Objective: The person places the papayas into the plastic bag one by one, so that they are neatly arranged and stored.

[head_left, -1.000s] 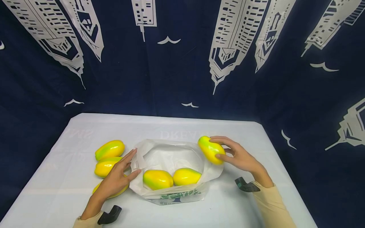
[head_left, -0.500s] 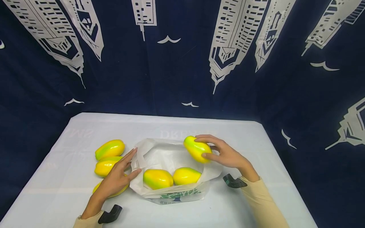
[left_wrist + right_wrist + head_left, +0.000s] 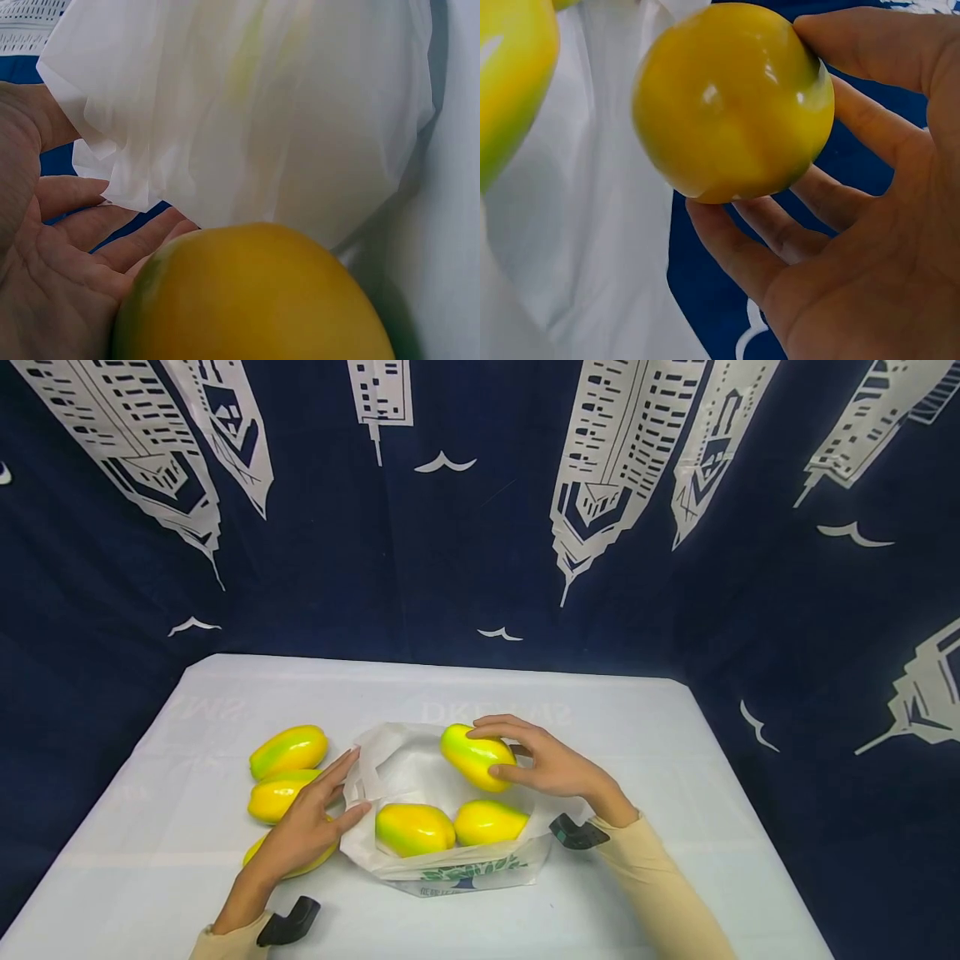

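Note:
A yellow-green mango is held by my right hand over the back right of the white plastic bag. Thumb and fingers grip its sides, as the right wrist view shows for this mango. Inside the bag's mouth lie a left mango and a right mango, side by side. My left hand rests at the bag's left rim, its fingers extended and touching the plastic. Below that palm is another mango, partly covered by the hand in the head view.
Left of the bag, a far mango and a middle mango lie in a row on the white-covered table. A dark blue cloth with white building prints hangs behind the table. Both wrists carry black camera mounts.
My right hand has carried its mango leftward, from the bag's right rim to over the opening. The left hand and the other mangoes have stayed in place.

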Tool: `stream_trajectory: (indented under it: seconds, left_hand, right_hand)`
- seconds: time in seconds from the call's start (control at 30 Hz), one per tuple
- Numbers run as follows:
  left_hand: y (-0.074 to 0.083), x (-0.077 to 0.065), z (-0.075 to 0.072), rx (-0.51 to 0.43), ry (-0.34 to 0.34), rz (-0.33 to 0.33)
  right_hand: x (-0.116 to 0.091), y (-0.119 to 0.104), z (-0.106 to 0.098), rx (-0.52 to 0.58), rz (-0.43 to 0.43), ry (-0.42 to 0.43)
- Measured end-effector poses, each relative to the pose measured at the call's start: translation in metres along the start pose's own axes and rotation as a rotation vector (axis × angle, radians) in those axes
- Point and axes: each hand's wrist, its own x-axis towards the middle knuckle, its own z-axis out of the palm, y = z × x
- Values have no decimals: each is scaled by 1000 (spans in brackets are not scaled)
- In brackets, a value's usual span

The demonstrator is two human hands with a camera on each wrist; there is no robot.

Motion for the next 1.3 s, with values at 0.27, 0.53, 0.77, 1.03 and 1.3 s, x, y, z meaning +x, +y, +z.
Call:
stream_trajectory:
  seconds: [0.27,0.53,0.77,1.03,1.3]
  left_hand:
    - [2,-1,0,10,10,3]
    - [2,0,0,5,5,-5]
    - [1,0,1,1,4,6]
    - [0,1,0,-9,-5,-16]
    - [-1,2,0,-10,-12,-24]
  right_hand:
    - [20,-4,13,-9,-65,-59]
    - [35,-5,20,-52,-71,-138]
    - [47,-2,30,-85,-88,-202]
    - [58,-3,42,-95,-6,-255]
    - [65,-2,51,-115,19,-277]
